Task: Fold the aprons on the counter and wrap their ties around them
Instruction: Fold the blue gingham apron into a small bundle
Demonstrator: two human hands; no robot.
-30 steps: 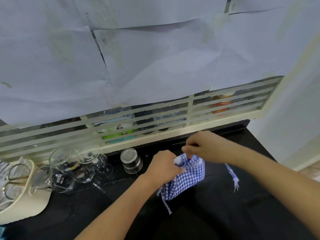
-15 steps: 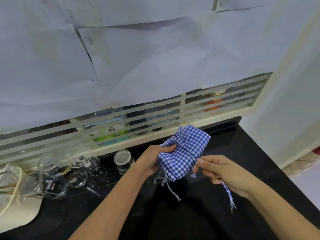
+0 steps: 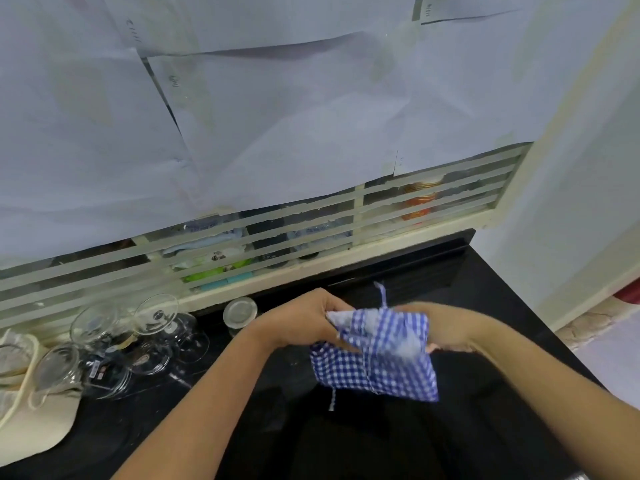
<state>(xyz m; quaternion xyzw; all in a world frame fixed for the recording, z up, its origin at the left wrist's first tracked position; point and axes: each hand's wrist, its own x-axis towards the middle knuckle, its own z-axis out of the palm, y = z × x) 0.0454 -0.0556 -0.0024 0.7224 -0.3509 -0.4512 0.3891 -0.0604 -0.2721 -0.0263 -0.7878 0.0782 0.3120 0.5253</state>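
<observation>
A folded blue-and-white checked apron (image 3: 377,365) is held above the black counter (image 3: 485,427). My left hand (image 3: 304,320) grips its upper left corner. My right hand (image 3: 446,327) holds the bundle from behind on the right, its fingers mostly hidden by the cloth. A thin striped tie (image 3: 382,295) sticks up from the top of the bundle, and another tie end (image 3: 333,398) dangles below it. A strand of tie crosses the front of the fold.
Several upturned glass cups (image 3: 152,327) and a metal-lidded jar (image 3: 240,311) stand at the counter's back left. A cream cloth bag (image 3: 27,410) lies at the far left. A slatted window rail (image 3: 277,258) runs behind. The counter ends at the right, by the floor.
The bundle has dropped lower and turned. My right hand moved from pulling the tie in front to holding the bundle's right side, carrying the tie up over the top.
</observation>
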